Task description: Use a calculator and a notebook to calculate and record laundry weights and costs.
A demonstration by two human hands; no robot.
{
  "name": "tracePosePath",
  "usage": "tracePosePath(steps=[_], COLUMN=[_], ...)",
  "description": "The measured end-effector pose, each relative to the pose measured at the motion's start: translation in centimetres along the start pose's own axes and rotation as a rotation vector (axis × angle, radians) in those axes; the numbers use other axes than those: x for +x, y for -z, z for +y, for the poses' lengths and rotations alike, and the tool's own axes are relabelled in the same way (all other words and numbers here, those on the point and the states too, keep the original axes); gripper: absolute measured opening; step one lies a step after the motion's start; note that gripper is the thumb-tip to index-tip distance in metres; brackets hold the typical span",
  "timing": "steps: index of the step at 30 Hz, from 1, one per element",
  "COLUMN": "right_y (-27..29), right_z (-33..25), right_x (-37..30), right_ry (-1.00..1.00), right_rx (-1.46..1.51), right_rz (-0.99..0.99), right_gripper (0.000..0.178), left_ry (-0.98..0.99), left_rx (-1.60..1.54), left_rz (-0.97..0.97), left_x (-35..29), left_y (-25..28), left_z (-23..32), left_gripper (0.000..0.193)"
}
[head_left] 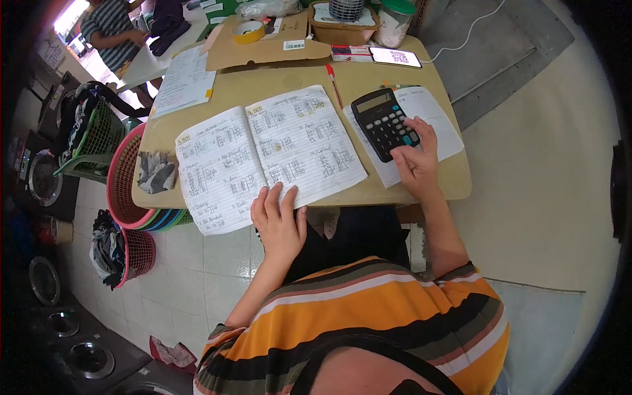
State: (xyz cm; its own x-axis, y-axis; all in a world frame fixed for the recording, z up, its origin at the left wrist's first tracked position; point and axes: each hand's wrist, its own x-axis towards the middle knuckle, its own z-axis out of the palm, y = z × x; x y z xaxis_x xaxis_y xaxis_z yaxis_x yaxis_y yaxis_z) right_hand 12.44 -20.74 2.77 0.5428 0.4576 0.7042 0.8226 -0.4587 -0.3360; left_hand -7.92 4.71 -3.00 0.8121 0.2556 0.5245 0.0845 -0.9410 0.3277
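nearest the camera is the orange, black and white striped shirt (355, 309), on the near side of the open ruled notebook (309, 141). the left hand (280, 227) rests at the notebook's near edge, its fingertips slightly apart on the right page by the gutter, thumb off to the side and nothing clamped. the right hand (419, 161), to the right of the notebook, has thumb and forefinger apart on the black desk calculator (385, 124), the thumb at its near end and the forefinger at the right-side keys; whether a key is pressed i cannot tell

the calculator lies right of the notebook, partly on a white paper sheet (434, 122). its long axis runs away from the person, the display end far and leaning left, the lower keys near. the notebook's gutter leans the same way, while its spread is longer across

as for progress, both pages are filled with handwritten columns, some highlighted yellow, and the display shows a figure; the sheet has little visible writing. how many columns are already worked through cannot be told

beyond the notebook are a red pen (334, 85), a flattened cardboard piece (276, 56) bearing a yellow tape roll (249, 31), and a lit smartphone (395, 57); left of it, a green laundry basket (99, 135)
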Motion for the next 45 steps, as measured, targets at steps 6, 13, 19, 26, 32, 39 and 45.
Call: tracePosePath(steps=[6, 13, 19, 26, 32, 39, 45], right_y=[1.7, 0.4, 0.7, -0.5, -0.6, -1.2, -2.9], right_z=[1.5, 3.4, 5.4, 4.3, 4.5, 1.7, 0.8], right_x=[-0.6, -0.2, -1.3, -0.4, -0.5, 0.5, 1.5], right_ry=[-0.053, -0.251, -0.226, -0.227, -0.208, -0.182, -0.091], right_rx=[-0.018, 0.055, -0.034, 0.032, 0.039, 0.078, -0.1], right_rz=[-0.128, 0.193, 0.076, 0.075, 0.062, -0.008, -0.077], right_gripper=[0.008, 0.013, 0.019, 0.015, 0.013, 0.012, 0.01], left_ry=[-0.015, 0.031, -0.073, -0.196, -0.207, -0.01, 0.063], left_rx=[0.003, 0.046, -0.15, -0.316, -0.372, -0.119, 0.033], left_rz=[0.011, 0.023, 0.118, 0.128, 0.186, 0.078, -0.054], left_x=[0.0, -0.3, -0.5, -2.7, 1.4, 9.3, 8.7], left_y=[-0.1, -0.2, -0.2, -1.2, 1.4, 2.0, -0.8], left_z=[0.0, -0.4, 0.4, 2.3, 2.1, -3.2, -4.3], left_gripper=[0.044, 0.045, 0.033, 0.022, 0.022, 0.052, 0.069])
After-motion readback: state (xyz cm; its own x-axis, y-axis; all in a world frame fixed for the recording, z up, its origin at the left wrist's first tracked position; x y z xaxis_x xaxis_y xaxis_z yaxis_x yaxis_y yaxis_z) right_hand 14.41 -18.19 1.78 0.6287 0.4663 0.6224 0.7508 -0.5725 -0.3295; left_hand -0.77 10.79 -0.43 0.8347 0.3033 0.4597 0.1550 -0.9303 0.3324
